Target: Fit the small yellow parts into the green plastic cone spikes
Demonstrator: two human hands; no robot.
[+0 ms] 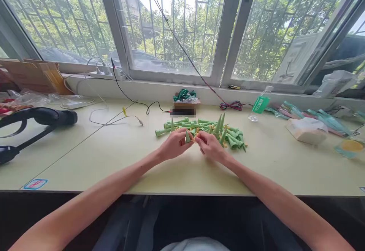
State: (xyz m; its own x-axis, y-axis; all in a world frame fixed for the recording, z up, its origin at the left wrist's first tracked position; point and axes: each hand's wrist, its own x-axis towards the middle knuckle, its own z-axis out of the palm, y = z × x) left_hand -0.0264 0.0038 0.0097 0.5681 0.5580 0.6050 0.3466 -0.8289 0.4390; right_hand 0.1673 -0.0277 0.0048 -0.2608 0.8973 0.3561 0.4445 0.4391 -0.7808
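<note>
My left hand [173, 144] and my right hand [210, 146] meet over the pale green table [119, 156], fingers pinched together. Between them stands a small green cone [188, 136], held mainly by my left fingers. My right fingertips press on something small and yellowish [194, 139] next to it. Just behind the hands lies a pile of several green cones and tubes [205, 127], some standing point up.
A small box with green bits [184, 102] sits behind the pile. A clear bottle with a green label [259, 108] stands to the right, with a white packet [306, 129] and teal strips beyond. Black headphones [25, 129], cables and cardboard lie to the left.
</note>
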